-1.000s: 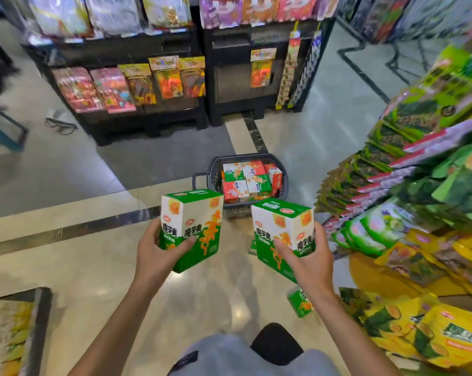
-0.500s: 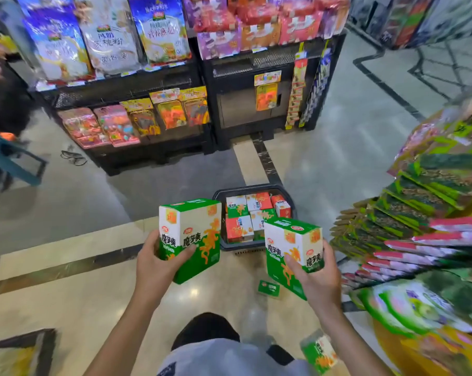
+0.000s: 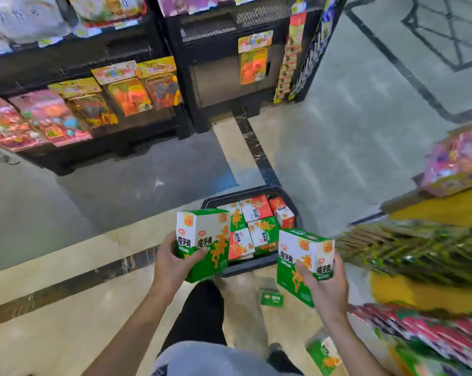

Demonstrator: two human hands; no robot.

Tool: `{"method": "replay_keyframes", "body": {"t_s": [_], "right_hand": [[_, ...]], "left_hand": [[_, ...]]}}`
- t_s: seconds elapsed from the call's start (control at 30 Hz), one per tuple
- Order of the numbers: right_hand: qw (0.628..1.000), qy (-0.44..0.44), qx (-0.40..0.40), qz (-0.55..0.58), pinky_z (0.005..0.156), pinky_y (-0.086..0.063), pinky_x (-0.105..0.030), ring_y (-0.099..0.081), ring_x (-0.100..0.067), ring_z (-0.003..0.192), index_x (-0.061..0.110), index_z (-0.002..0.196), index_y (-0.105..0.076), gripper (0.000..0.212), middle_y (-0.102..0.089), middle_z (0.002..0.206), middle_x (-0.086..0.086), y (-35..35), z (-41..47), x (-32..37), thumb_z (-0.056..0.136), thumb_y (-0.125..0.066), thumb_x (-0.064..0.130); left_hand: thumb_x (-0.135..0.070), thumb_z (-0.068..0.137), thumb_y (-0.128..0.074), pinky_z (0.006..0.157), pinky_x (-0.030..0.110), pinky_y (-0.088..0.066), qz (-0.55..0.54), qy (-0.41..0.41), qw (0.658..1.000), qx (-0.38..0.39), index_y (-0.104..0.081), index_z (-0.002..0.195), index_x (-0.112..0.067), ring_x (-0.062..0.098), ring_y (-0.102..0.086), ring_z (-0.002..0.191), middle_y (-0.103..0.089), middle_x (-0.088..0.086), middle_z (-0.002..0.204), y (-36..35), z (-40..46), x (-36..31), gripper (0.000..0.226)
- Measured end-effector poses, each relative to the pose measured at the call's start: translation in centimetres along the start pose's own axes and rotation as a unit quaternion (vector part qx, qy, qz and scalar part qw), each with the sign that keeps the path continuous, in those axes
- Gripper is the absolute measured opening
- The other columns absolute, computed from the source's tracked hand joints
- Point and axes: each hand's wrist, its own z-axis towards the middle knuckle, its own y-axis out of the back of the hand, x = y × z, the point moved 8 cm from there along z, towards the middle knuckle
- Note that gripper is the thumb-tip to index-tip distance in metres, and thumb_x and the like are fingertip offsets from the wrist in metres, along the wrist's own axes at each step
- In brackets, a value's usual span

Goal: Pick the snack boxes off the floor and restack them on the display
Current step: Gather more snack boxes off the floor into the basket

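Left hand (image 3: pixel 175 263) grips a green box (image 3: pixel 206 241) from below, thumb curled across its front face, and holds it up just in front of the basket (image 3: pixel 290 203). Right hand (image 3: pixel 325 286) grips a second green box (image 3: pixel 301 263) the same way, fingers wrapped round its lower corner, nearer the person than the basket and to its right. Both boxes are upright, slightly tilted, and apart from each other. The dark basket stands on the floor (image 3: pixel 66 308) and is packed with red and green boxes (image 3: pixel 252 226). Nearer than the basket, a small green pack (image 3: pixel 272 299) lies flat on the floor, and another green box (image 3: pixel 323 355) lies further toward the person. Right of the basket, the display (image 3: pixel 419 248) carries stacked green packets, blurred.
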Motion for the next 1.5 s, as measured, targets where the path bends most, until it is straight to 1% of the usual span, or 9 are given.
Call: {"method": "replay_keyframes", "body": {"t_s": [0.17, 0.43, 0.6, 0.7, 0.83, 1.0, 1.2, 1.37, 1.5], "right_hand": [[0.996, -0.084, -0.012, -0.011, 0.086, -0.050, -0.034, -0.065, -0.019, 0.105, 0.032, 0.129, -0.054, 0.072, -0.070, 0.112, 0.006, -7.0, 4.6, 0.9, 0.068, -0.091, 0.037], [0.984, -0.167, 0.002, -0.062, 0.076, -0.044, -0.034, -0.060, -0.023, 0.104, 0.027, 0.126, -0.047, 0.076, -0.061, 0.111, 0.005, -16.0, 15.1, -5.4, 0.067, -0.089, 0.050], [0.975, -0.192, 0.036, -0.108, 0.080, -0.044, -0.037, -0.057, -0.023, 0.103, 0.026, 0.133, -0.041, 0.084, -0.058, 0.116, 0.003, -20.4, 21.8, -10.8, 0.068, -0.088, 0.051], [0.971, -0.195, 0.074, -0.114, 0.087, -0.047, -0.039, -0.059, -0.022, 0.110, 0.027, 0.133, -0.040, 0.089, -0.059, 0.119, 0.005, -22.7, 25.3, -14.0, 0.063, -0.088, 0.054], [0.969, -0.202, 0.098, -0.107, 0.095, -0.048, -0.041, -0.057, -0.016, 0.111, 0.034, 0.131, -0.034, 0.097, -0.055, 0.127, 0.008, -24.9, 29.2, -16.7, 0.056, -0.087, 0.064], [0.961, -0.192, 0.157, -0.122, 0.098, -0.042, -0.035, -0.052, -0.015, 0.113, 0.023, 0.141, -0.033, 0.097, -0.052, 0.126, 0.007, -27.2, 33.2, -17.5, 0.066, -0.089, 0.048], [0.944, -0.168, 0.262, -0.112, 0.097, -0.040, -0.032, -0.053, -0.014, 0.121, 0.030, 0.130, -0.044, 0.077, -0.058, 0.127, 0.007, -31.0, 37.7, -14.9, 0.069, -0.088, 0.047], [0.936, -0.084, 0.265, -0.216, 0.113, -0.036, -0.045, -0.040, -0.027, 0.139, 0.018, 0.150, -0.038, 0.076, -0.042, 0.150, -0.006, -34.5, 38.6, -14.4, 0.089, -0.066, 0.055], [0.931, -0.079, 0.275, -0.225, 0.110, -0.042, -0.047, -0.048, -0.023, 0.133, 0.022, 0.148, -0.036, 0.074, -0.049, 0.145, 0.002, -35.8, 37.5, -14.5, 0.087, -0.071, 0.046]], "left_hand": [[-0.019, 0.068, -0.091, 0.074, 0.031, -0.055, -0.003, 0.103, 0.994, 0.035, -0.060, 0.106, -0.030, 0.019, -0.068, 0.099, -0.071, -0.002, 0.106, -2.1, 12.0, 2.3, 0.050], [-0.019, 0.068, -0.091, 0.068, 0.030, -0.054, 0.058, 0.207, 0.974, 0.075, -0.057, 0.103, -0.026, 0.013, -0.066, 0.084, -0.069, -0.005, 0.098, -11.9, 25.2, 11.7, 0.050], [-0.048, 0.053, -0.095, 0.094, 0.036, -0.051, 0.035, 0.267, 0.961, 0.055, -0.052, 0.130, -0.024, 0.019, -0.059, 0.114, -0.057, -0.001, 0.127, -16.8, 29.7, 19.6, 0.092], [-0.035, 0.077, -0.084, 0.099, 0.036, -0.046, -0.004, 0.305, 0.949, 0.077, -0.043, 0.145, -0.025, 0.016, -0.050, 0.123, -0.049, -0.003, 0.135, -20.2, 31.1, 24.2, 0.080], [-0.030, 0.105, -0.048, 0.116, 0.037, -0.032, 0.098, 0.303, 0.946, 0.069, -0.041, 0.150, -0.014, 0.024, -0.044, 0.137, -0.044, 0.002, 0.149, -22.1, 32.6, 29.3, 0.048], [-0.040, 0.103, -0.047, 0.115, 0.050, -0.035, 0.047, 0.369, 0.926, 0.058, -0.020, 0.158, -0.024, 0.025, -0.038, 0.143, -0.031, 0.002, 0.160, -23.1, 32.4, 32.7, 0.063], [-0.026, 0.107, -0.042, 0.112, 0.029, -0.026, 0.113, 0.309, 0.941, 0.078, -0.028, 0.156, -0.018, 0.023, -0.033, 0.145, -0.033, 0.001, 0.159, -23.2, 34.1, 31.2, 0.052], [-0.027, 0.104, -0.049, 0.115, 0.039, -0.035, 0.123, 0.314, 0.937, 0.091, -0.032, 0.155, -0.025, 0.023, -0.044, 0.138, -0.041, -0.005, 0.152, -23.4, 35.5, 31.6, 0.054], [-0.015, 0.102, -0.049, 0.099, 0.041, -0.050, 0.104, 0.303, 0.940, 0.120, -0.051, 0.139, -0.034, 0.017, -0.064, 0.110, -0.063, -0.005, 0.131, -23.5, 35.0, 31.7, 0.042]]}}
